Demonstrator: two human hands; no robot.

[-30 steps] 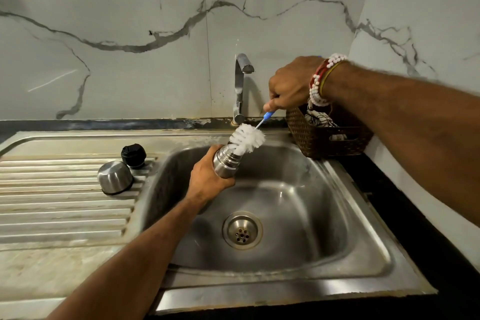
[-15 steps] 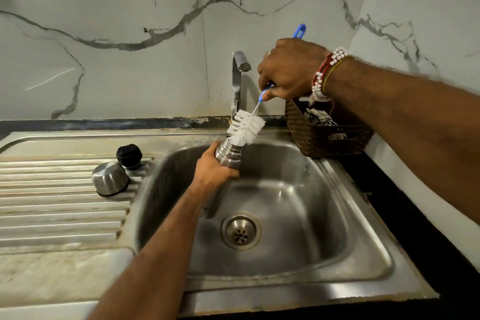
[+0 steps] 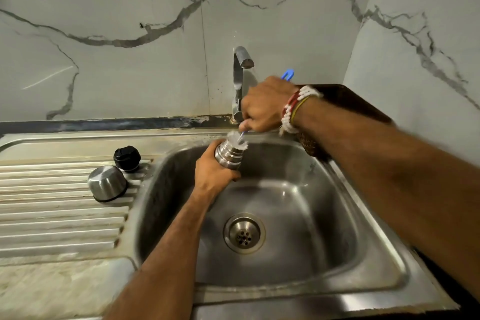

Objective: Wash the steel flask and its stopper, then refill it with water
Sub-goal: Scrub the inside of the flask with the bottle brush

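Observation:
My left hand [image 3: 214, 173] grips the steel flask [image 3: 228, 156] by its body over the sink basin, with the threaded neck pointing up. My right hand [image 3: 262, 105] holds the blue handle of a bottle brush [image 3: 237, 140]. Most of the white bristles are down inside the flask's mouth; only a tuft shows above the rim. The black stopper [image 3: 127, 158] and the steel cup lid [image 3: 107, 183], turned upside down, sit on the ribbed drainboard to the left.
The steel tap [image 3: 240, 73] stands behind the sink [image 3: 363, 254], just left of my right hand; no water runs. A brown woven basket [image 3: 309, 143] sits at the sink's back right corner, mostly hidden by my right wrist. Marble wall behind and to the right.
My right hand has come down and pushed the brush head into the flask's mouth; before, the bristles were outside above the rim. The flask stays in my left hand.

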